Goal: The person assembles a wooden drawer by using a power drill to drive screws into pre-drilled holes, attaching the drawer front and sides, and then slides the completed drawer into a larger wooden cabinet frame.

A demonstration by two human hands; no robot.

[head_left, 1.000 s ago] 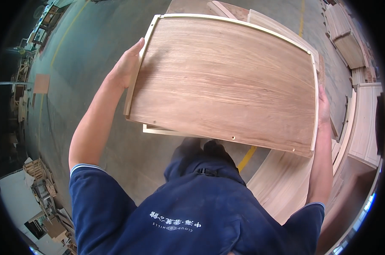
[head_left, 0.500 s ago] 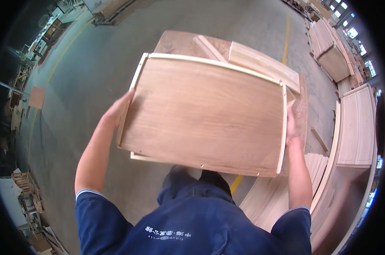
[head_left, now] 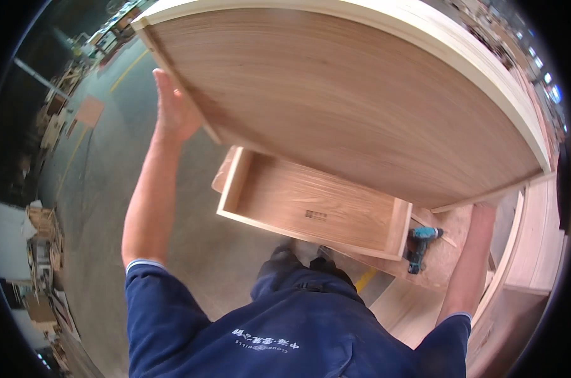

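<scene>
Raised high and tilted in front of me is a wooden drawer point(head_left: 348, 88), its flat brown bottom facing me inside pale edges. My left hand point(head_left: 177, 113) grips its left edge, with the thumb side up. At its lower right corner is my right hand point(head_left: 484, 213); the fingers there are hidden behind the wood. Below it, a second wooden drawer point(head_left: 323, 208) lies with its open side up, showing a brown bottom with a small dark stamp. Neither hand touches this lower drawer.
A teal and black cordless drill point(head_left: 421, 247) lies on the wooden worktop point(head_left: 452, 268), right of the lower drawer. Long pale boards point(head_left: 528, 246) stand at the right. A yellow line point(head_left: 365, 279) crosses the floor near my feet. Cluttered wood pieces point(head_left: 43, 252) line the left.
Both hands have lifted the upper drawer up and away, tilting its far edge higher. The lower drawer and the drill have come into view beneath it.
</scene>
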